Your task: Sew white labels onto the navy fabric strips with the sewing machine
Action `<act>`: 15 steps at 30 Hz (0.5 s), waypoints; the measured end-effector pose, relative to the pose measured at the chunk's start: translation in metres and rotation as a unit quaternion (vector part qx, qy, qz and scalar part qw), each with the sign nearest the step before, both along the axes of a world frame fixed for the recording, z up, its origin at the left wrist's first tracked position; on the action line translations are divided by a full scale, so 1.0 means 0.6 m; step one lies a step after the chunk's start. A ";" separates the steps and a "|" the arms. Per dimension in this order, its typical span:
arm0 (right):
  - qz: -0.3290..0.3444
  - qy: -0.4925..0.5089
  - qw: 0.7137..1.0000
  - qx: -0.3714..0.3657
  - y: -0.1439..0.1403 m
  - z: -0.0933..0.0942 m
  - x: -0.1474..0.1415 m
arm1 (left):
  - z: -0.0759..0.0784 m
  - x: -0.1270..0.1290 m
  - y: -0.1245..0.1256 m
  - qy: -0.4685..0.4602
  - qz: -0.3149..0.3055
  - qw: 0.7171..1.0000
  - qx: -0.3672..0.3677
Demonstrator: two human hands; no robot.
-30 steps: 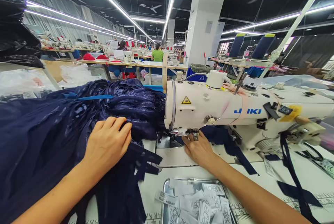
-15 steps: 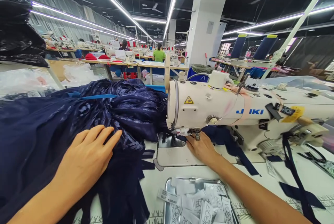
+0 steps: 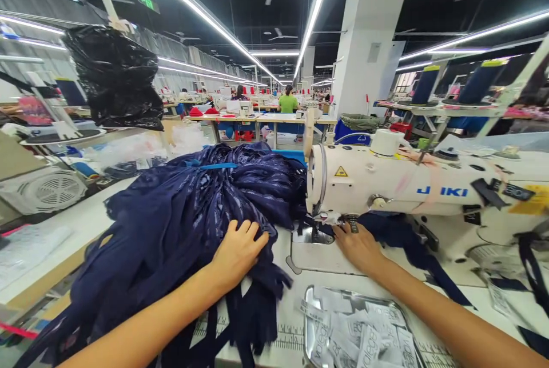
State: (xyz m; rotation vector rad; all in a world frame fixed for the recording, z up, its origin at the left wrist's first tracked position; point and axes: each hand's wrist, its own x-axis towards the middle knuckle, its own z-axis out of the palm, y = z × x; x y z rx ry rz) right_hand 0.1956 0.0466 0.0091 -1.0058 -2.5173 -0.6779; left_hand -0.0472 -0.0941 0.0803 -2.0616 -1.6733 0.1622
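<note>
— What does the fabric look like?
— The navy fabric (image 3: 180, 225) is sheer and patterned, with dangling strips, heaped just left of the sewing machine (image 3: 386, 191).
— And the hands?
— The left hand (image 3: 238, 251) presses flat on it, fingers slightly spread; the right hand (image 3: 358, 245) lies flat under the machine's head, fingers together.

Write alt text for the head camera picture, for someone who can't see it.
A person's left hand presses on a heap of dark blue fabric while the right hand lies at the needle of a white sewing machine. A metal tray of white labels sits on the table near the person, and rows of other sewing tables stretch away behind.
</note>
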 end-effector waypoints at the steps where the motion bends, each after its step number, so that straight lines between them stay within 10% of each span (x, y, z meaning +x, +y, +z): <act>1: -0.002 -0.015 1.000 -0.009 -0.001 0.005 -0.001 | -0.013 -0.003 -0.005 -0.011 -0.016 1.000 -0.001; 7: -0.001 -0.075 0.995 -0.067 -0.041 0.047 -0.004 | -0.058 -0.059 -0.033 -0.120 -0.130 0.983 0.059; 12: 0.200 0.085 0.945 -0.246 -0.105 0.064 -0.078 | -0.005 -0.069 -0.065 -0.192 -0.164 0.967 0.011; 15: 0.206 0.190 0.903 -0.325 -0.103 0.059 -0.159 | 0.009 -0.048 -0.098 -0.245 -0.163 0.954 -0.063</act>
